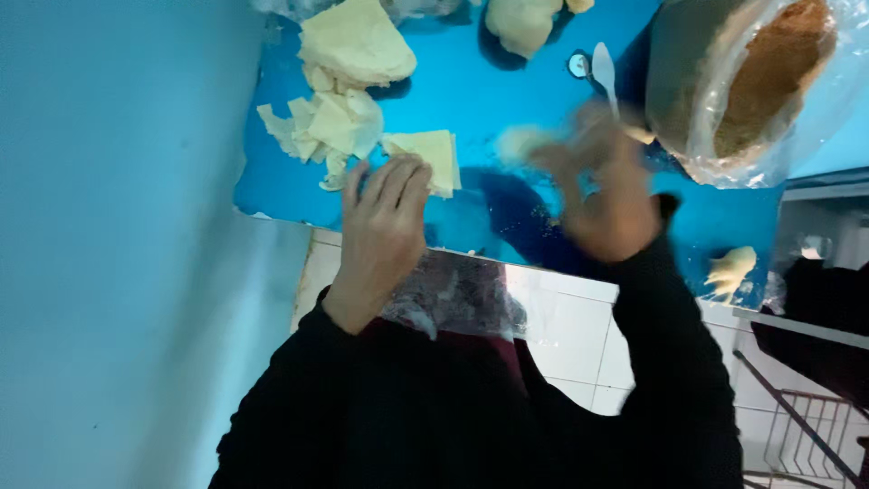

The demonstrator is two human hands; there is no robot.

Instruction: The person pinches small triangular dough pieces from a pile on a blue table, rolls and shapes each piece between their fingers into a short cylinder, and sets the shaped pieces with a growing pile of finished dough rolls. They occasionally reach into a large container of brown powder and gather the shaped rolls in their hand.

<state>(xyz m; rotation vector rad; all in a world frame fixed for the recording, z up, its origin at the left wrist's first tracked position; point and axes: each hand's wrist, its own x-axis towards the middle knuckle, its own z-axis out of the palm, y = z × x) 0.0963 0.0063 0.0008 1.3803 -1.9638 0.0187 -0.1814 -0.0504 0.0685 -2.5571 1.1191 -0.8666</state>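
We see the blue table (507,100) filling the upper part of the view, with a large bowl (674,81) lined in clear plastic and filled with brown crumbly filling (769,72) at its far right. A stack of pale yellow dough sheets (355,41) lies at the upper left, and a loose heap of cut dough squares (326,127) sits just below it. Our left hand (385,226) rests flat, fingers open and released, on a single dough square (433,149) beside that heap. Our right hand (602,195) is motion-blurred near the bowl; we cannot tell its grip, though a white spoon (604,68) shows just above it.
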